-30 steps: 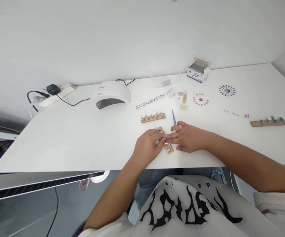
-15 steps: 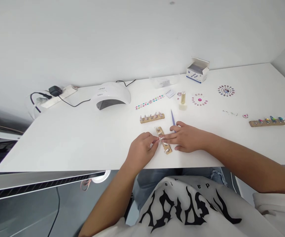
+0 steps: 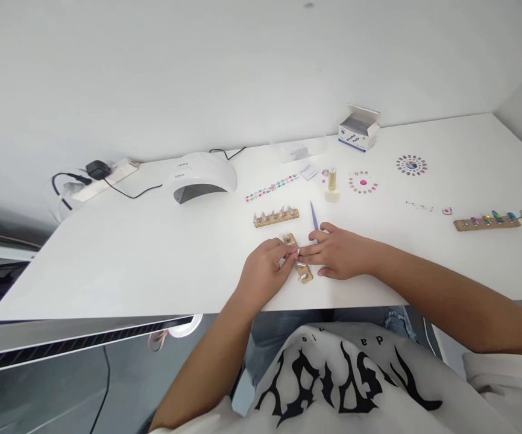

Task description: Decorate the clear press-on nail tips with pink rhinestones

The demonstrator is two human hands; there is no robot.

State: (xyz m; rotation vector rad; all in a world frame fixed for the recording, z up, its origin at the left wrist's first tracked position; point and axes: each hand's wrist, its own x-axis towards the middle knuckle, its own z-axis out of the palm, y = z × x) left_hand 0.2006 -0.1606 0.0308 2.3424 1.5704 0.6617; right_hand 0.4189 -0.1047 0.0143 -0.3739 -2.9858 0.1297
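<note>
Between my hands a short tan strip [image 3: 305, 275] with clear nail tips lies on the white table, its middle partly hidden by my fingers. My left hand [image 3: 267, 268] pinches something too small to make out over the strip. My right hand [image 3: 340, 250] rests on the table, fingers spread, its index and middle fingertips touching the strip's middle beside my left fingertips. A purple pointed tool [image 3: 314, 216] lies just beyond my right hand, partly under its fingers. Farther back is another tan strip with clear nail tips [image 3: 276, 217].
A white lamp [image 3: 204, 175] stands at the back left, near a power strip [image 3: 107, 181]. Behind my hands are a small bottle [image 3: 332, 185], gem stickers [image 3: 271, 188] and an alcohol pads box [image 3: 358, 129]. Coloured nail tips on a strip [image 3: 487, 224] lie right.
My left hand has moved slightly right, its fingertips closer to my right fingertips and covering more of the strip. The whole view has shifted a little.
</note>
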